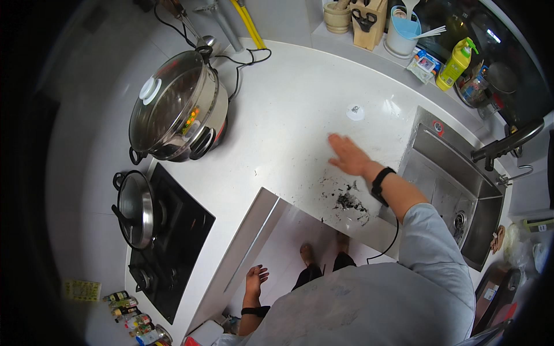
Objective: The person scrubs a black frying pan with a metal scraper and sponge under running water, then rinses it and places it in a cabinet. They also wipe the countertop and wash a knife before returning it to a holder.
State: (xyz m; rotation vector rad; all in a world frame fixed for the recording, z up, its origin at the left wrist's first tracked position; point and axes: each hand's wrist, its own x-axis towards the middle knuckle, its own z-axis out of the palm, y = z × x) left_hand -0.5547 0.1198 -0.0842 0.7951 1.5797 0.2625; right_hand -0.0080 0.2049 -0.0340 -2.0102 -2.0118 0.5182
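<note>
My right hand [349,155] reaches out over the white countertop [281,108], palm down and slightly blurred, with nothing in it. I cannot tell whether it touches the surface. Between that hand and the counter's front edge lies a pile of dark crumbs and flakes [349,201], with finer specks scattered around it. Beyond my fingertips sits a small white disc [355,112] with a shiny centre. My left hand [256,277] hangs below counter level beside the cabinet front [255,233], its fingers loosely apart and holding nothing.
A steel sink [441,177] with a dark faucet [506,140] is at right. At left stand a large lidded steamer [179,108] with a cord and a lidded pan [136,209] on the black cooktop [177,242]. A yellow-green bottle [455,65] and a knife block [368,26] line the ledge.
</note>
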